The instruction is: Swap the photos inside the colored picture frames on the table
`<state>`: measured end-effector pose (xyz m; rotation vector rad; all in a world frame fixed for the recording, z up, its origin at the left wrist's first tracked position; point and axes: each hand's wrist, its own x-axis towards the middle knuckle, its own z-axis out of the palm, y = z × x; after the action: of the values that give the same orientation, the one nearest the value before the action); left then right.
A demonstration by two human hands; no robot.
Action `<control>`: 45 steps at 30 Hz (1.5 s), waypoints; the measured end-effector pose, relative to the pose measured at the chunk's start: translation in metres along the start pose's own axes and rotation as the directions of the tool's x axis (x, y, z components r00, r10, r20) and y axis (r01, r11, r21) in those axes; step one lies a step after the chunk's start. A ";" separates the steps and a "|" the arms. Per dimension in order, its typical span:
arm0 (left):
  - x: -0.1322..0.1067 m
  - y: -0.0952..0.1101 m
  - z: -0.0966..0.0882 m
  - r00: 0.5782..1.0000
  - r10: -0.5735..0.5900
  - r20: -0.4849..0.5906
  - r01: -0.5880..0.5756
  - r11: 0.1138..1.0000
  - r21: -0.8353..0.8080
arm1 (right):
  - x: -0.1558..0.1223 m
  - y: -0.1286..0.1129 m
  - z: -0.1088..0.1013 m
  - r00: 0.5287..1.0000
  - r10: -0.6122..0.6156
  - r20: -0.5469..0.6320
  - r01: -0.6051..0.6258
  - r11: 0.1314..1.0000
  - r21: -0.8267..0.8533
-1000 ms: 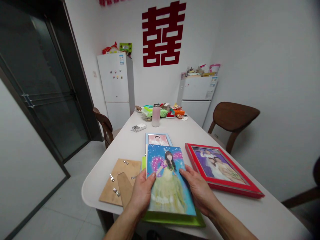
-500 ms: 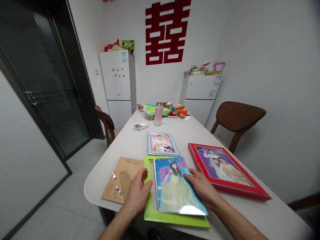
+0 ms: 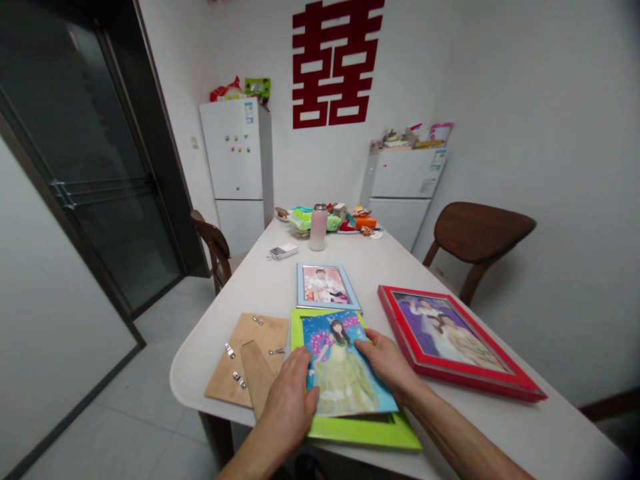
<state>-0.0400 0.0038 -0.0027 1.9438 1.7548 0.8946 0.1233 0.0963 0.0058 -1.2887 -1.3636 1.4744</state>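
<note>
A glossy photo print (image 3: 345,380) of a figure in a pale green dress lies tilted over a lime green picture frame (image 3: 367,433), covering most of its opening. My left hand (image 3: 290,393) is at the photo's left edge, its thumb by the lower part of that edge. My right hand (image 3: 387,363) grips the right edge, thumb on top; its other fingers are hidden underneath. Left of the frame lies a brown backing board (image 3: 223,380) with metal clips and a stand leg (image 3: 256,373), partly behind my left hand.
A light blue framed picture (image 3: 327,285) lies just beyond the green frame. A large red framed picture (image 3: 457,340) rests to the right. Farther back are a pink bottle (image 3: 319,230), a small white device (image 3: 283,251) and several packets (image 3: 330,222). Chairs (image 3: 480,233) flank the white table (image 3: 195,353).
The photo has shifted left and slightly away from me over the green frame. My left hand has moved right, from the frame's left side to the photo's edge.
</note>
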 end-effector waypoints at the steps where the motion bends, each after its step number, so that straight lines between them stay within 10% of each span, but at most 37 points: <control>1: 0.000 -0.001 0.002 1.000 0.006 -0.001 -0.006 1.000 0.020 | 0.002 0.001 -0.002 0.999 -0.038 -0.011 0.036 0.994 -0.105; 11: 0.003 0.000 0.005 0.997 0.013 0.079 -0.026 0.984 0.175 | 0.004 -0.003 -0.010 0.956 -0.293 -0.031 0.138 0.538 -0.831; 20: 0.002 0.006 0.000 0.998 -0.007 0.065 -0.001 0.992 0.122 | -0.001 -0.005 -0.007 0.984 -0.170 -0.055 0.143 0.933 -0.329; 25: 0.005 0.016 -0.009 0.995 -0.050 -0.085 0.027 0.967 -0.253 | -0.018 -0.031 -0.001 0.992 -0.123 0.013 0.121 0.987 0.102; 31: 0.035 0.014 -0.018 0.947 -0.314 -0.071 0.116 0.537 -0.835 | -0.028 -0.047 -0.005 0.988 -0.154 0.007 0.145 0.940 0.309; 36: 0.041 0.017 -0.019 0.966 -0.237 0.106 0.199 0.413 -0.888 | -0.033 -0.047 -0.003 0.985 -0.170 -0.020 0.168 0.939 0.301; 41: 0.038 0.018 -0.018 0.953 -0.303 -0.003 0.128 0.412 -0.902 | -0.035 -0.049 -0.005 0.960 -0.271 -0.077 0.280 0.944 0.176; 45: 0.032 0.037 -0.019 0.962 -0.272 -0.025 0.095 0.421 -0.902 | -0.043 -0.053 -0.001 0.818 -0.546 -0.179 0.488 0.825 -0.285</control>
<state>-0.0243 0.0267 0.0419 0.9323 1.0782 1.5274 0.1280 0.0638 0.0657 -1.0693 -1.5811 0.7650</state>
